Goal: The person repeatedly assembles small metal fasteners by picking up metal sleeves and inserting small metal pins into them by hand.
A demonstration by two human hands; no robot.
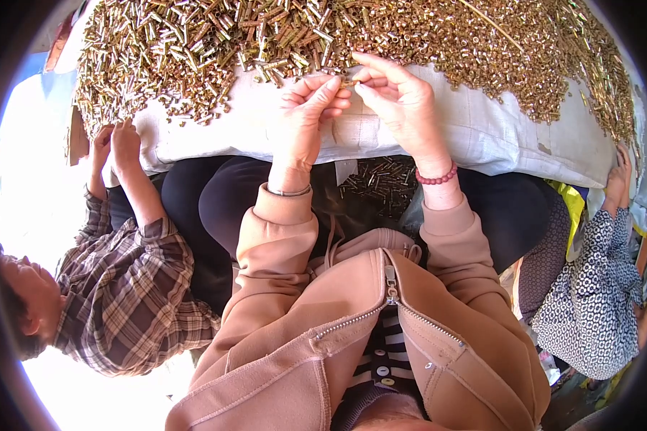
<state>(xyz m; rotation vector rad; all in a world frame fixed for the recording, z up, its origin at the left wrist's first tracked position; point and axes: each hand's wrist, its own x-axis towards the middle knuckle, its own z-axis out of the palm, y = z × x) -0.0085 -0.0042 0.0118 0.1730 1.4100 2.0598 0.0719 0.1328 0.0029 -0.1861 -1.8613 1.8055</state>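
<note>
My left hand [308, 108] pinches a small brass-coloured metal piece [349, 83] between thumb and fingers at the near edge of a heap. My right hand [404, 108] meets it from the right, its thumb and a finger closed at the other end of the piece and its index finger raised. The piece is too small to tell its exact kind. Just beyond both hands lie long, thin tube-like metal parts [284, 32]. Short, ring-like metal parts [496, 61] spread to the right.
White sheeting [474, 129] covers the table under the heap. More metal parts [377, 183] lie low between my knees. A person in a plaid shirt [126, 294] works at the left; another in a patterned sleeve [589, 294] reaches to the table at the right. A thin stick [492, 25] rests on the heap.
</note>
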